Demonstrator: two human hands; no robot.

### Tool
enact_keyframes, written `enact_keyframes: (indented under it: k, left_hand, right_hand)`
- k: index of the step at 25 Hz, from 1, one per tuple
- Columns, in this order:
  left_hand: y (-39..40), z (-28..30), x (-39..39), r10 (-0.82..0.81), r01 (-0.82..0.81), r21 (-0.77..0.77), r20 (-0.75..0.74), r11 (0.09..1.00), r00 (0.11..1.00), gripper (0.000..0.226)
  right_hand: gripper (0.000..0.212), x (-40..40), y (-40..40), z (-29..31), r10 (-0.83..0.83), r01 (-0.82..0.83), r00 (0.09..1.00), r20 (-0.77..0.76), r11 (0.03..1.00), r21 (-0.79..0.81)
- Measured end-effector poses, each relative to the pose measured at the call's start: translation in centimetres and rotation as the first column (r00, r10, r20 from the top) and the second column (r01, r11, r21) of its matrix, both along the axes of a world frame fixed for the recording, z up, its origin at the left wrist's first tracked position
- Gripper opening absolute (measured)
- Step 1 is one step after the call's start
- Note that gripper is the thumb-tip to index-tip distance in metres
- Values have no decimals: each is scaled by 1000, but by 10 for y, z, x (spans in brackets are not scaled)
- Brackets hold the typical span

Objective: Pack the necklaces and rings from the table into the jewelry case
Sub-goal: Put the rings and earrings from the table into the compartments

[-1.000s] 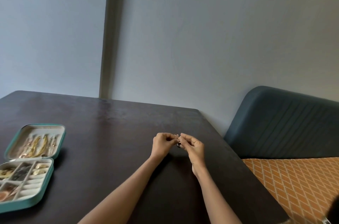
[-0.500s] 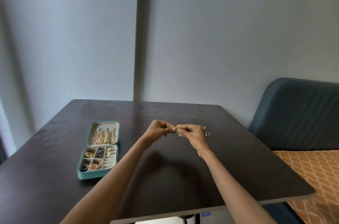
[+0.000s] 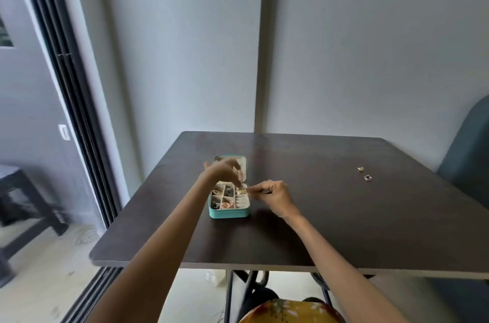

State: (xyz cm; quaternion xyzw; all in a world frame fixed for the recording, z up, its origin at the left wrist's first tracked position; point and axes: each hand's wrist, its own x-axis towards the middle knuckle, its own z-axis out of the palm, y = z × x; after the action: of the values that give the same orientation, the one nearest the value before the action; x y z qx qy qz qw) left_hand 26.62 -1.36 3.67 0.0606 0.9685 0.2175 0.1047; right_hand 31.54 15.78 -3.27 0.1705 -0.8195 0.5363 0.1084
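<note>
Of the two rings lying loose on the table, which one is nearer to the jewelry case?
The gold-toned ring; the darker ring lies further right, closer to the person.

Single head-worn view, wide-angle, looking forward and down across dark table [image 3: 317, 217] (wall beyond)

Wide bare table [image 3: 304, 230] between the jewelry case [image 3: 229, 213] and two rings [image 3: 364, 173] far right; both hands crowd over the case's open tray.
</note>
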Motion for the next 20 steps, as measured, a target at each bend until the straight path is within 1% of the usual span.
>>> enact_keyframes:
  k: [1,3,5,8,11,16,20]
  left_hand:
    - [-3,1,4,-9,10,-98,15,995,1000,74]
    - [-3,1,10,-10,15,-241,20,970,1000,75]
    - [0,2,15,3,-4,-319,-5,948,1000,83]
    - [4,3,18,20,-34,-381,-39,924,999,99]
    - [5,0,19,47,-75,-374,-85,924,995,101]
    - [1,-7,20,89,-145,-333,-177,932,980,99]
    - [-2,-13,26,126,-181,-259,-218,949,968,94]
  right_hand:
    - [18,0,-4,2,-4,4,1000,-19,999,43]
    - [19,-1,-7,7,-15,24,998,-62,990,136]
    - [19,-3,-7,9,-28,45,996,-82,977,206]
    - [19,-6,-8,10,-46,73,994,-98,952,298]
    - [18,-7,-11,14,-33,71,993,-116,937,341]
    - [19,-6,-13,19,29,3,997,-75,920,392]
    - [17,-1,-13,23,86,-6,987,-133,859,511]
